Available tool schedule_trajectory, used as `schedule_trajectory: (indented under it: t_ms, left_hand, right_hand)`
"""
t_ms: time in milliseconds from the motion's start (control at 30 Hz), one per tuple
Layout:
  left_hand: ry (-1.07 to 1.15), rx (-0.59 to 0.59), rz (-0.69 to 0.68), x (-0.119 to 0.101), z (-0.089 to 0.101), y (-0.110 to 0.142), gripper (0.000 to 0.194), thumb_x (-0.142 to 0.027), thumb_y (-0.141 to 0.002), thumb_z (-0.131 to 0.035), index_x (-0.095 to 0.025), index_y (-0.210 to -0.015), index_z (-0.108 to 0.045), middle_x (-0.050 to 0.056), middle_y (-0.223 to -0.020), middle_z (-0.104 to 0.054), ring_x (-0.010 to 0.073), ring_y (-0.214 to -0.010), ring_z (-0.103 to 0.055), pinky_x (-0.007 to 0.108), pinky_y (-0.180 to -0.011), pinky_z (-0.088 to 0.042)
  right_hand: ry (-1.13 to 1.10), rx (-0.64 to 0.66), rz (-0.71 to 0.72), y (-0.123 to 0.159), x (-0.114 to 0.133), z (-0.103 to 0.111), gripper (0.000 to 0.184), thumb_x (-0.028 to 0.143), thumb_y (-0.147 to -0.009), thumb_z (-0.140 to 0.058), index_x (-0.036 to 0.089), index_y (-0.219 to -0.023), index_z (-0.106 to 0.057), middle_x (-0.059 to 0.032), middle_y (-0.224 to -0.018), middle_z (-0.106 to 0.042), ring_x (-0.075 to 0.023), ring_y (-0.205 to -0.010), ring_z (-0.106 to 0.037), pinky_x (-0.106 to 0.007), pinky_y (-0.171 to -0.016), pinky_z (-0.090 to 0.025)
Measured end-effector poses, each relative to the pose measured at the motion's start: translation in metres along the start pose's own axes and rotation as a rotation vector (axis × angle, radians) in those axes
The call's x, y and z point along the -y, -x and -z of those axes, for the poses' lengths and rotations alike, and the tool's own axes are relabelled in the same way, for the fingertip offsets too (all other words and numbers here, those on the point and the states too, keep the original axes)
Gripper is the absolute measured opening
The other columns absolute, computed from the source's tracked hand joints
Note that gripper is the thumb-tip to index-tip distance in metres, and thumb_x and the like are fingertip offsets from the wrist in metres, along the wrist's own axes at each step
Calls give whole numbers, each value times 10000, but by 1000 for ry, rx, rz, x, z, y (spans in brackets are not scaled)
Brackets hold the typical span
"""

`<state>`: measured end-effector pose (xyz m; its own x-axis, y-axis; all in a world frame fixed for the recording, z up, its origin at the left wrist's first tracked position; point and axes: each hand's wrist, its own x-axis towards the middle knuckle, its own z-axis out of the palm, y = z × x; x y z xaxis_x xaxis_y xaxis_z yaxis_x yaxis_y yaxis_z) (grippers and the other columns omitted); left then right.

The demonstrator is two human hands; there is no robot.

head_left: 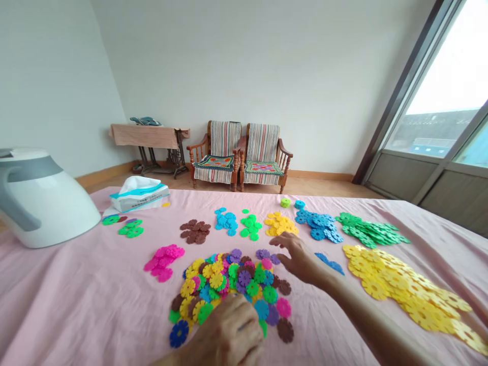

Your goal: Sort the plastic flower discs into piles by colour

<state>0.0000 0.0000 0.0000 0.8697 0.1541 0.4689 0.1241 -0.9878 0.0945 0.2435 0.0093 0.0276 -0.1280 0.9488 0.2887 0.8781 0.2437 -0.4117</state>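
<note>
Notched plastic discs in mixed colours lie in a heap (229, 277) at the middle of the near table. My left hand (232, 328) is over the heap's near edge with its fingers curled in; what they hold, if anything, is hidden. My right hand (297, 256) is to the right of the heap, fingers stretched out and apart, with nothing seen in it. Just beyond its fingertips sits a small pile of yellow discs (281, 224). Dark blue discs (330, 263) lie partly behind my right wrist.
Sorted piles surround the heap: pink discs (163, 262), brown discs (195, 231), light blue discs (226, 221), green discs (369, 230), blue discs (320, 225) and large yellow discs (404, 284). A kettle (57, 203) and tissue pack (141, 195) stand at left on the pink cloth (95, 295).
</note>
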Motion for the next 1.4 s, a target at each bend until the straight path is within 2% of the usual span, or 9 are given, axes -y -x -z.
schedule_trajectory:
  t_ms: [100, 267, 500, 633, 833, 1133, 1233, 1333, 1400]
  left_hand:
    - [-15, -11, 74, 1, 6, -6, 82, -241, -866, -512, -190, -884, -575, 11, -913, -597, 164, -910, -489, 292, -853, -394]
    - [-9, 98, 131, -2, 21, -9, 248, -236, -831, -574, -224, -1077, -544, -11, -1102, -592, 174, -1049, -462, 326, -956, -331]
    - [-1, 69, 142, -1, 17, -9, 226, -248, -857, -537, -217, -1080, -548, 16, -1082, -596, 181, -1041, -471, 349, -970, -317]
    - [26, 65, 93, 7, 8, -5, 222, -293, -858, -530, -212, -1063, -552, 19, -1068, -594, 184, -1022, -474, 345, -943, -337]
    - [60, 8, 43, 17, -7, 1, 239, -293, -875, -473, -205, -1087, -539, 38, -1077, -581, 201, -1014, -464, 364, -902, -347]
    - [60, -2, 53, 18, -8, 2, 237, -276, -866, -486, -206, -1085, -543, 37, -1089, -577, 203, -1032, -455, 367, -917, -331]
    - [68, 0, 60, 18, -5, 2, 238, -283, -864, -490, -211, -1084, -546, 35, -1078, -583, 201, -1028, -461, 366, -926, -333]
    - [79, 15, 76, 17, -3, 1, 224, -277, -866, -491, -220, -1076, -549, 26, -1086, -584, 194, -1034, -465, 350, -932, -338]
    - [74, 8, 77, 16, -1, 1, 204, -273, -867, -493, -222, -1054, -558, 20, -1086, -585, 191, -1034, -468, 341, -931, -341]
  right_hand:
    - [-20, 100, 97, -13, 11, -6, 461, 16, -711, -460, 188, -1126, -568, -78, -1129, -595, -197, -1077, -503, -379, -927, -397]
    - [-14, 165, 122, -14, 19, -12, 470, -13, -688, -434, 162, -1095, -591, -91, -1099, -601, -200, -1048, -507, -366, -910, -401]
    - [65, 117, 31, -7, -3, -8, 229, 54, -725, -454, 167, -861, -599, -67, -882, -586, -177, -845, -535, -318, -772, -427]
    - [100, 55, 7, -1, -7, -3, 252, 57, -721, -457, 171, -908, -581, -70, -908, -578, -189, -889, -525, -330, -797, -410]
    - [8, 161, -20, 7, 7, -1, 223, 97, -737, -485, 189, -924, -563, -35, -841, -583, -161, -783, -542, -292, -729, -426]
    - [-220, 131, 106, 5, 43, -18, 256, 63, -742, -485, 195, -949, -557, -12, -862, -578, -120, -764, -548, -236, -683, -439]
    - [-228, 69, 86, 1, 31, -18, 226, 88, -781, -480, 199, -957, -568, -18, -877, -595, -121, -769, -558, -246, -694, -446]
    - [-92, -83, 69, -2, 9, -18, 232, 98, -805, -460, 196, -975, -582, -49, -917, -609, -170, -874, -550, -329, -792, -427]
    - [-42, -35, 116, -3, 1, -18, 282, 103, -801, -478, 216, -1042, -574, -56, -1001, -604, -189, -962, -528, -362, -857, -398]
